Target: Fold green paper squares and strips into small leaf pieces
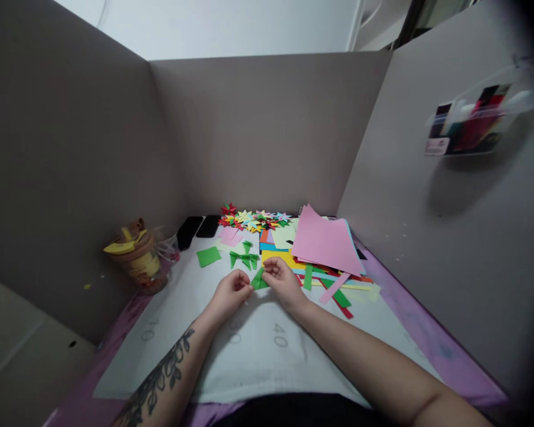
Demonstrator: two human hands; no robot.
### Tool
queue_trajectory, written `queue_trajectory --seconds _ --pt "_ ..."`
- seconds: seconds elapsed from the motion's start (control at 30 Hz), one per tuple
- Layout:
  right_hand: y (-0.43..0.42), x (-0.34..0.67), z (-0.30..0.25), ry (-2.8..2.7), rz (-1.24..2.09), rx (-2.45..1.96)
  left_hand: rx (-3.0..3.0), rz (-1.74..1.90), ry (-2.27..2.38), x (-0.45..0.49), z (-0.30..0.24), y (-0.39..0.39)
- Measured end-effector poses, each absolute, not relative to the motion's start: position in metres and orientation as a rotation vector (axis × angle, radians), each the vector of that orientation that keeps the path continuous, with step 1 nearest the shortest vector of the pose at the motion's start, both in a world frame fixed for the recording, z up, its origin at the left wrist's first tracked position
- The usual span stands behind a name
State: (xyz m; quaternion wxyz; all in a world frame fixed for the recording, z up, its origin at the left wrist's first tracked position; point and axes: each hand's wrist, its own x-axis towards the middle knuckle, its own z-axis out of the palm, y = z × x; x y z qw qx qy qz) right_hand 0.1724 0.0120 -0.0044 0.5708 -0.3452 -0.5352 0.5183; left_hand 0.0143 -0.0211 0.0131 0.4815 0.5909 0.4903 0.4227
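Note:
A folded piece of green paper (258, 280) is held between my two hands, low over the white sheet. My left hand (232, 292) pinches its left corner, fingers curled. On the other side my right hand (283, 282) grips the paper's right part with thumb and fingers, hiding some of it. Just beyond my hands lie several folded green paper pieces (244, 260). Further left is a flat green paper square (209, 257). Behind them, along the back wall, sits a pile of multicoloured folded paper stars (253, 220).
Pink paper sheets (323, 240) lie stacked at the right, over coloured paper strips (336, 290). At the left stand a clay pot (140, 264) and a clear plastic cup (168, 246). Two dark phones (208, 226) lie behind. Grey partitions (267, 130) enclose the table; a plastic holder (471, 127) hangs right.

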Motion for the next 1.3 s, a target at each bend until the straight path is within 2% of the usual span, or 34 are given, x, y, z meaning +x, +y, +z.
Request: queue_trajectory --seconds 0.13,0.53,0.73,0.87,1.1,1.3 --pt "0.011 0.171 -0.006 -1.245 1.325 -0.811 1.440 1.071 1.242 0.012 0.014 -0.019" --pt "0.008 0.177 -0.003 -1.514 1.172 -0.939 1.917 1.002 1.325 0.015 0.017 -0.026" --pt "0.004 0.176 -0.001 -1.550 1.124 -0.998 1.957 0.982 1.384 0.019 0.018 -0.028" --pt "0.004 0.174 -0.001 -1.453 1.263 -0.994 1.892 0.990 1.466 0.018 0.017 -0.026" --pt "0.003 0.169 0.003 -0.962 1.672 -0.840 1.852 1.067 1.518 0.016 0.014 -0.025" --pt "0.002 0.167 0.002 -0.913 1.675 -0.830 1.865 1.034 1.540 0.018 0.015 -0.027"
